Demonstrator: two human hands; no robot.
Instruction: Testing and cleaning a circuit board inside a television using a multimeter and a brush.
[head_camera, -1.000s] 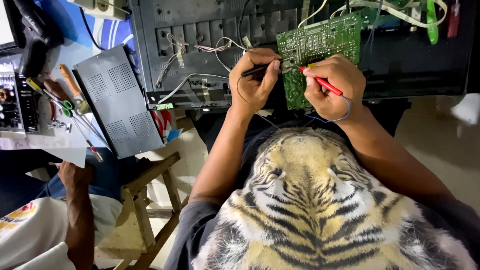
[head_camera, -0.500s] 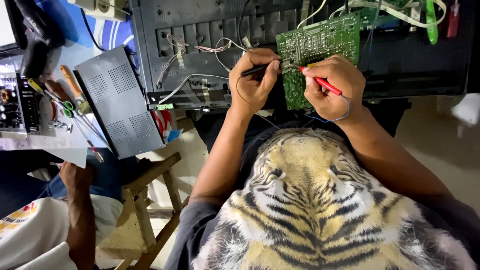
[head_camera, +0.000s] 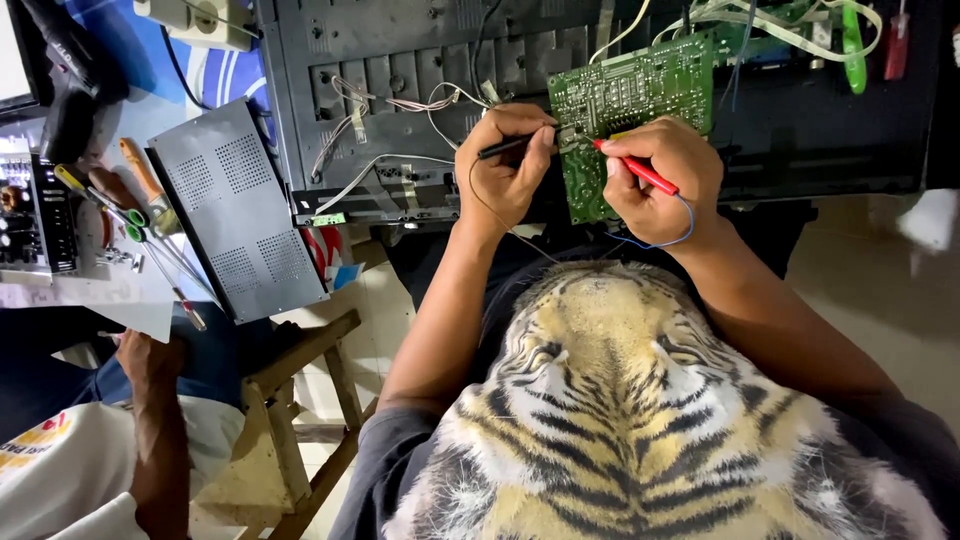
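Over a cluttered desk (head_camera: 120, 290), we are mid-probing: our left hand (head_camera: 505, 170) pinches the black probe (head_camera: 505, 147), our right hand (head_camera: 660, 180) grips the red probe (head_camera: 640, 172). Both tips seem to touch the green circuit board (head_camera: 630, 95). Next calls for steady, exact tip placement.

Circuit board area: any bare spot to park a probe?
Free: grey lid left of the chassis, and pale floor right of the right hand. Crowded: circuit board, left hand, wires; screwdrivers fill the bench.
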